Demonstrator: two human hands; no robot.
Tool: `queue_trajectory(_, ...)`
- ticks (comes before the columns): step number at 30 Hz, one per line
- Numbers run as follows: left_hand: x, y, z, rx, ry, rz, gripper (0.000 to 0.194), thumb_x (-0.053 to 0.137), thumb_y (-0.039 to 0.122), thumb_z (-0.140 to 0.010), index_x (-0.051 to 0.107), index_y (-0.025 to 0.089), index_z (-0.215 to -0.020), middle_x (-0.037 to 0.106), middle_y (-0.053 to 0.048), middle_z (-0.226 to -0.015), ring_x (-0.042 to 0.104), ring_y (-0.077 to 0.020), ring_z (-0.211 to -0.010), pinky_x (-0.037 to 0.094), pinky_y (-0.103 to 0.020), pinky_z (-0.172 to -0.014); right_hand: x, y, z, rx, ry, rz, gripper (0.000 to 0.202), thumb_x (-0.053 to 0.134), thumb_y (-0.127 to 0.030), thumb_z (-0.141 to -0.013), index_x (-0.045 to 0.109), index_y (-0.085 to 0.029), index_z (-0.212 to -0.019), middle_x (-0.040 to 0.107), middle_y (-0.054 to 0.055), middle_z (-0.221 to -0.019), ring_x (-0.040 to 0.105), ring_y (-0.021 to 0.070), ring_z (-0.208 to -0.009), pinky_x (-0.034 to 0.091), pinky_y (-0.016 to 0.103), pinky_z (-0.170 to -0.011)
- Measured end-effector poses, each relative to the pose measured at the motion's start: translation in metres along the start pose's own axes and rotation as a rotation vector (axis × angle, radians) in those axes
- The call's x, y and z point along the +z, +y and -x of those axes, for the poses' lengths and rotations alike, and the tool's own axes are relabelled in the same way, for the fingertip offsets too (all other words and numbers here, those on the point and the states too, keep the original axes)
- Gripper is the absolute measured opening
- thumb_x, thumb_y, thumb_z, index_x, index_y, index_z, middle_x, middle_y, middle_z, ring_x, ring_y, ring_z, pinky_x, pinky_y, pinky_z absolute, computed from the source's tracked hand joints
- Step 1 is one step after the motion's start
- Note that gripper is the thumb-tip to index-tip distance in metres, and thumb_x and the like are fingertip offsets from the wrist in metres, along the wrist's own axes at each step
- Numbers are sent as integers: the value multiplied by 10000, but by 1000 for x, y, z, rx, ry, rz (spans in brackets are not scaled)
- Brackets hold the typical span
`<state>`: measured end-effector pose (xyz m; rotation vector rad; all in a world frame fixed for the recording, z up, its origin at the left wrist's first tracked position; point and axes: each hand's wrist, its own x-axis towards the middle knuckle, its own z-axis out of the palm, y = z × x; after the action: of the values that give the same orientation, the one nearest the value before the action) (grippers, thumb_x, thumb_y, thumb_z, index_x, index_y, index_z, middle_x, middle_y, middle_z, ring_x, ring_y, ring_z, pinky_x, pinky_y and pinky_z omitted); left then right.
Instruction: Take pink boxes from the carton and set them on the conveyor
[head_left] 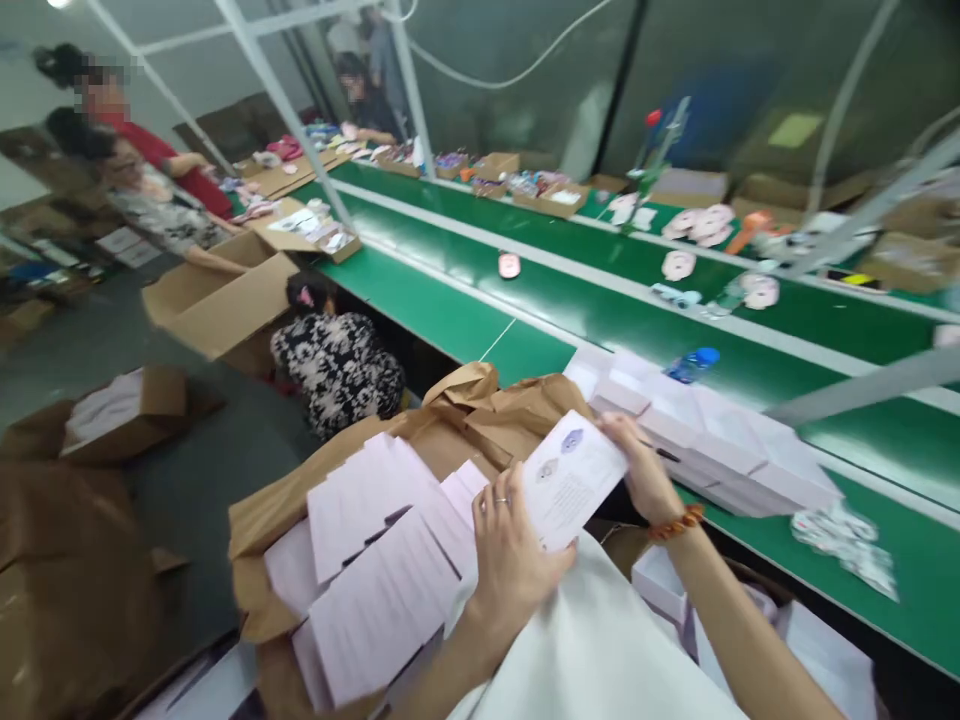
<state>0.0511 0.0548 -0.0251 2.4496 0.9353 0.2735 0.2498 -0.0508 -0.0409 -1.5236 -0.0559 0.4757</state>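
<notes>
A white printed box (pixel 574 478) with two small pictures and lines of text is held between my two hands, tilted in front of me. My left hand (pixel 514 535) grips its lower left side; a ring shows on one finger. At its upper right edge my right hand (pixel 637 465) is closed on the corner, with an orange-brown bracelet on the wrist. Just left of my hands, brown wrapping paper (pixel 457 415) surrounds stacks of pale flat boxes (pixel 382 590). White open boxes (pixel 701 420) stand in rows beyond my right hand, on the green table's edge.
A green conveyor table (pixel 431 305) runs across, with pink round items (pixel 697 225) and a blue-capped bottle (pixel 694 365). A person in a patterned top (pixel 337 370) crouches ahead. Cartons (pixel 232 300) and other people stand at left. Small packets (pixel 844 540) lie at right.
</notes>
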Motion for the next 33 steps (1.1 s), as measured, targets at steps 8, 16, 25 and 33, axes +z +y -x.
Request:
queue_trajectory(8, -30, -54, -77, -295, -731, 762, 709, 535, 765, -943, 663, 345, -1500, 657, -44, -1656, 635, -246, -1533, 510, -418, -1380, 4, -3, -3, 121, -452, -85, 774, 993, -718, -583, 558, -192, -950, 727, 47, -942, 683, 182, -823, 523, 290, -741)
queue_trajectory(16, 36, -96, -70, -614, -1513, 1717, 970, 800, 787, -772, 746, 91, -1445, 751, -205, -1512, 800, -342, -1270, 674, -463, -1112, 24, -37, -15, -32, -626, 32, 714, 1069, -520, -602, 554, -188, -970, 760, 116, -1170, 729, 256, -1109, 586, 348, -915)
queue_trajectory(25, 48, -110, -65, -714, -1010, 1843, 717, 829, 635, -843, 822, 105, -1326, 833, -158, -1360, 814, -332, -1248, 604, -447, -1247, -1, -72, 23, -306, -723, 49, 414, 829, -398, -945, 472, -212, -1042, 715, 152, -1438, 700, 254, -1291, 579, 316, -984)
queue_trajectory(33, 26, -75, -95, -831, -301, 1947, 675, 499, 702, -992, 777, 146, -1253, 876, -110, -1032, 814, -247, -924, 614, -445, -1176, 16, -24, 85, -848, -534, 373, 217, 816, -231, -945, 626, -225, -1050, 749, 110, -1209, 707, 215, -1064, 596, 273, -888)
